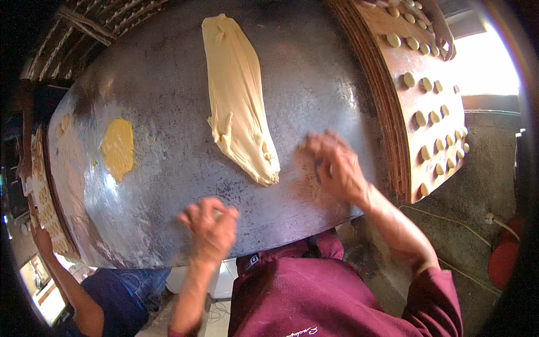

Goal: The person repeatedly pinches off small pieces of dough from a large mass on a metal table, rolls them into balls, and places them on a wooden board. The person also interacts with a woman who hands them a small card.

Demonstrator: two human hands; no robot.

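A long, stretched sheet of pale dough [236, 90] lies on the worn metal worktop [168, 73], its lower end folded and torn. My left hand [210, 227] is low over the worktop below the dough, fingers bent; whether it holds anything I cannot tell. My right hand [337, 168], blurred at the fingers, is curled around something dark I cannot make out, just right of the dough's lower end. A flattened yellow patch of soft dough or fat [117, 149] lies on the left part of the worktop.
Stacked wooden boards [384, 106] at the right carry rows of small dough rounds [425, 151], with another person's hand [446, 45] at their far end. At the left, a co-worker's arm [67, 281] reaches toward trays of pieces [48, 208]. A cord and red object [502, 264] are lower right.
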